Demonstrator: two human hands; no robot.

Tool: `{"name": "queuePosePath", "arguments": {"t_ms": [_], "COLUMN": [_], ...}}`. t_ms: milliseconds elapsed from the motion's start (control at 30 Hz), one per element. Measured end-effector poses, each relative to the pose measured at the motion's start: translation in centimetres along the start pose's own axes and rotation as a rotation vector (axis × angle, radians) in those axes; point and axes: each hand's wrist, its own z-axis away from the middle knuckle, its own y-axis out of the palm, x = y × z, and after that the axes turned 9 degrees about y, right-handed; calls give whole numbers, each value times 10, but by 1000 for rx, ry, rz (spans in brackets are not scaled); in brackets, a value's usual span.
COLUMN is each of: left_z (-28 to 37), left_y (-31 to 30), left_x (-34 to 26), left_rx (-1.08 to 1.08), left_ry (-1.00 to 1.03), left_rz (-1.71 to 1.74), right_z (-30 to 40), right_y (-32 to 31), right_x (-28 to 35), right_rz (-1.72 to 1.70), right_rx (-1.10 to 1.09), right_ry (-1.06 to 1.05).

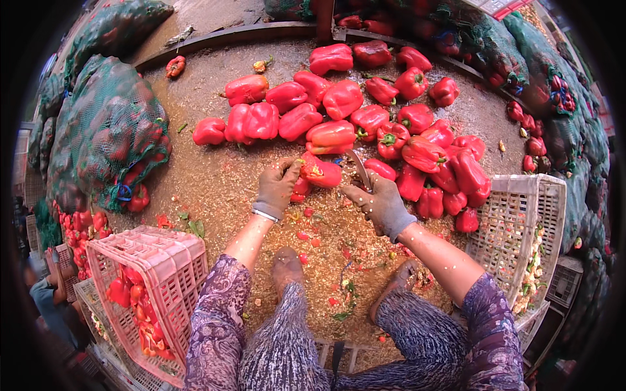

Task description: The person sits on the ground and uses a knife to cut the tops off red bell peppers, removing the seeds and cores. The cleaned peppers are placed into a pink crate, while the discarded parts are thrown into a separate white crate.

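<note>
My left hand (279,186), in a soiled work glove, has its thumb and fingers drawn together at the left end of a red bell pepper (325,174). Pale yellow-green flesh or core shows on this pepper. Whether my fingertips grip it or only touch it is unclear. My right hand (379,201), gloved too, is closed around a knife whose curved blade (359,167) points up and away from me, just right of the pepper. Whole red bell peppers (342,100) lie heaped beyond both hands and to the right.
Left of me, a tilted pink plastic crate (171,273) contains red peppers; on the right, a whitish crate (508,234) contains pale cores. Green mesh sacks of peppers (105,132) stand on both sides. Seeds and scraps cover the floor (313,254) around my feet. Another person's arm (56,283) shows far left.
</note>
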Motion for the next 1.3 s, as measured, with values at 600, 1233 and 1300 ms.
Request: {"name": "queuePosePath", "arguments": {"t_ms": [600,1233,1300], "left_z": [105,144,143], "left_y": [45,-13,-41], "left_x": [-38,-124,-156], "left_rx": [615,388,397], "left_ry": [-288,260,786], "left_rz": [130,271,-5], "right_z": [43,304,347], "right_y": [0,-336,-350], "right_x": [0,-75,-98], "right_rz": [-413,497,1146], "right_rx": [472,-917,-1019], "right_ry": [391,83,415]}}
